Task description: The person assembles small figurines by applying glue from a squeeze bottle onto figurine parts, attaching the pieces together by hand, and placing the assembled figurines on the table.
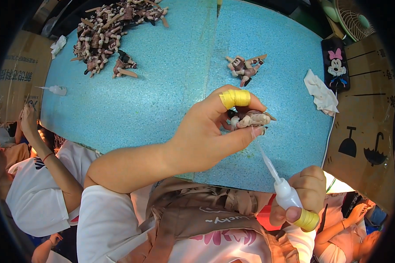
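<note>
My left hand point(206, 131), with yellow tape round one finger, is closed on a small figurine point(252, 119) above the table's near half. Brown clothing and pale limbs show on the figurine; my fingers cover part of it. In my right hand point(309, 193), thumb taped yellow, is a white glue bottle point(286, 193) with a long thin nozzle point(267, 162). The nozzle points up and left, its tip at the figurine beside my left thumb. Beyond my left hand a similar figurine point(243, 68) lies on the blue table point(171, 87).
A heap of figurines point(103, 37) covers the far left, with a single figurine point(123, 65) beside it. Another small bottle point(57, 90) lies at the left edge. Crumpled tissue point(320, 94) and a phone case point(335, 63) are at right, near cardboard point(364, 127). Other people sit on both sides.
</note>
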The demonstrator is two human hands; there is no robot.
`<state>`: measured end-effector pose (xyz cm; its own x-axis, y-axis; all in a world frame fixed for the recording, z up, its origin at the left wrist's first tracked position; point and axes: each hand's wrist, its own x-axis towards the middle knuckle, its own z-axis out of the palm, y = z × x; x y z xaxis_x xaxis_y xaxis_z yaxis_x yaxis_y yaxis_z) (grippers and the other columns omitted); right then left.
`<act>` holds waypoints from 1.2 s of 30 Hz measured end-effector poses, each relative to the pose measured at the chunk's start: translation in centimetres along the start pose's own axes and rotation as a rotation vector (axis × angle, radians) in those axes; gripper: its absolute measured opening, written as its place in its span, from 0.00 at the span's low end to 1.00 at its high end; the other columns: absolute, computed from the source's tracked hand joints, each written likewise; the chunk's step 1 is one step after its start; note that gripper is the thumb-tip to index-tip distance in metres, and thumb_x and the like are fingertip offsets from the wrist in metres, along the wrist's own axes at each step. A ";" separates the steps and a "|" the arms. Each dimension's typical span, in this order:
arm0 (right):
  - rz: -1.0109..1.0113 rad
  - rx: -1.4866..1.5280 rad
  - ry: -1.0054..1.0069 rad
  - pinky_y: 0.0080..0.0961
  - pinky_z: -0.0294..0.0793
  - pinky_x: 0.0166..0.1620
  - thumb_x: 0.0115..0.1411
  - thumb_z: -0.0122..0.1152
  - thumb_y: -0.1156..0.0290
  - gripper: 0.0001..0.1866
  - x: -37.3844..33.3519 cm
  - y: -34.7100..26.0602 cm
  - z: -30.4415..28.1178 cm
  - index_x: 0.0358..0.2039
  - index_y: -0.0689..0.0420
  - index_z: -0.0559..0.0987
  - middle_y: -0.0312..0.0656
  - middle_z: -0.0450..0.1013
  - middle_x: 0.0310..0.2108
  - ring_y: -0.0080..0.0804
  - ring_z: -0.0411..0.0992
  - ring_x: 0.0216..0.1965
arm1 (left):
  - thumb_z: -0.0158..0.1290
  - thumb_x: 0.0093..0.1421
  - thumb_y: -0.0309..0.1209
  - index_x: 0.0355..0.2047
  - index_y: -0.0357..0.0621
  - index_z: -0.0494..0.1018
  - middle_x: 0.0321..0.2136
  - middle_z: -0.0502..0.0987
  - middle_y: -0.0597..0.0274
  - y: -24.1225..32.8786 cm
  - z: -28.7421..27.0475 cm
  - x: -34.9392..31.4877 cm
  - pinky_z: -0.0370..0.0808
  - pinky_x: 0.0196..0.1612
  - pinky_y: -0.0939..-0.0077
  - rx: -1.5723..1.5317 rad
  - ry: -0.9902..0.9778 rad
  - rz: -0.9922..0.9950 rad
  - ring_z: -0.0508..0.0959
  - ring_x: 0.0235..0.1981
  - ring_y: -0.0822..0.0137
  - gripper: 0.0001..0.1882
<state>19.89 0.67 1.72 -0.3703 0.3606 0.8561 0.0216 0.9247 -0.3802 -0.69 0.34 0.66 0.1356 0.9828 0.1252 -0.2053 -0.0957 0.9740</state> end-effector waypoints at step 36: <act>0.185 -0.095 -0.051 0.20 0.48 0.17 0.44 0.65 0.60 0.12 0.5 -1.1 -0.1 0.31 0.40 0.75 0.28 0.63 0.15 0.22 0.54 0.13 | 0.53 0.50 0.14 0.39 0.39 0.67 0.38 0.65 0.62 0.2 -0.1 0.1 0.69 0.41 0.81 0.158 0.010 0.107 0.71 0.38 0.73 0.16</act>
<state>19.75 -0.18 2.62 -0.3982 0.5209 0.7550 0.1801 0.8515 -0.4925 -0.81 0.41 0.87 0.1117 0.9671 0.2288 -0.0632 -0.2228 0.9728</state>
